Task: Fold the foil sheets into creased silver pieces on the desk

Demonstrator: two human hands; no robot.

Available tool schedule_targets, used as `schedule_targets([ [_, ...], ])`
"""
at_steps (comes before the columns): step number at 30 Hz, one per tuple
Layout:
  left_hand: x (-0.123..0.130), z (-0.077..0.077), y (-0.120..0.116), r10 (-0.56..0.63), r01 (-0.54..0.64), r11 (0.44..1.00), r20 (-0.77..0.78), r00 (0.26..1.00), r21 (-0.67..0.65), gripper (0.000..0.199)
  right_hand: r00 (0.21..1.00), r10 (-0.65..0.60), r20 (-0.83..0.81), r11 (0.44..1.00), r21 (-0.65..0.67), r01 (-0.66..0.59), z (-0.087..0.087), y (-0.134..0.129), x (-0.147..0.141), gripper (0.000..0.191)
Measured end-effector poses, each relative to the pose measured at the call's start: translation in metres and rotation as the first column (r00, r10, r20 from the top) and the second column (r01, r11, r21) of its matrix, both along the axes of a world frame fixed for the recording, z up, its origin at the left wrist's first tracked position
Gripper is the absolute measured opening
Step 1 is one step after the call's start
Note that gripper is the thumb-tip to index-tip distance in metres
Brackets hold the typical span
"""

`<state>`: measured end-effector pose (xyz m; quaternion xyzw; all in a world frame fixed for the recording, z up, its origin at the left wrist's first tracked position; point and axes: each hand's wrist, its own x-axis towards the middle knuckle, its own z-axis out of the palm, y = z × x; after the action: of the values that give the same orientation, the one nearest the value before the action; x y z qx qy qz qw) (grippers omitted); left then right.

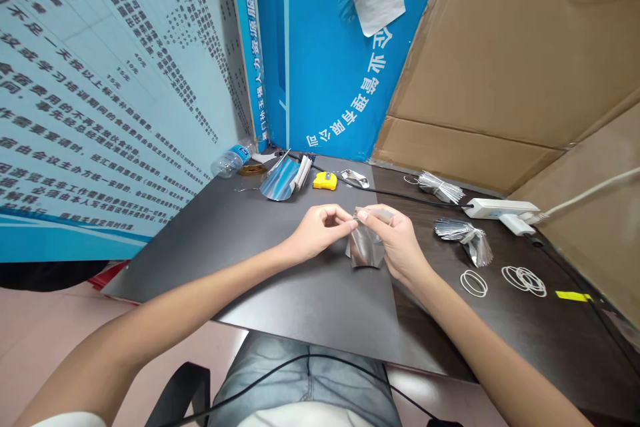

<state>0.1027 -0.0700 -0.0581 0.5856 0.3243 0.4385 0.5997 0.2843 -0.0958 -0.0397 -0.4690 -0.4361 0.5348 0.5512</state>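
Note:
A small, shiny piece of silvery film (pixel 367 247), perhaps a bag, hangs between my hands above the dark table (pixel 310 300). My left hand (pixel 323 230) pinches its upper left corner between thumb and fingertips. With the thumb in front and the fingers behind, my right hand (pixel 397 240) grips its upper right side. The fingertips of both hands nearly meet at the top edge, and a tiny detail between them is too small to make out. Beyond the hands lies a yellow tape measure (pixel 325 180).
At the back left are a plastic bottle (pixel 234 159) and a curled blue-silver sheet stack (pixel 281 177). On the right lie bundled silvery strips (pixel 440 187), a fanned bundle (pixel 465 237), white rubber bands (pixel 524 280), a power strip (pixel 503 209) and a yellow strip (pixel 573 295). Panels enclose the table.

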Motion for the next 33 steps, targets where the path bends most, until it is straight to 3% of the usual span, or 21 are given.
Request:
schedule_targets([
  [33,-0.0019,-0.003,0.0005,0.053,-0.053,0.999,-0.045,0.998,0.005,0.039,0.999,0.039,-0.007,0.998,-0.042,-0.039,-0.0079,0.0031,0.0011,0.045],
])
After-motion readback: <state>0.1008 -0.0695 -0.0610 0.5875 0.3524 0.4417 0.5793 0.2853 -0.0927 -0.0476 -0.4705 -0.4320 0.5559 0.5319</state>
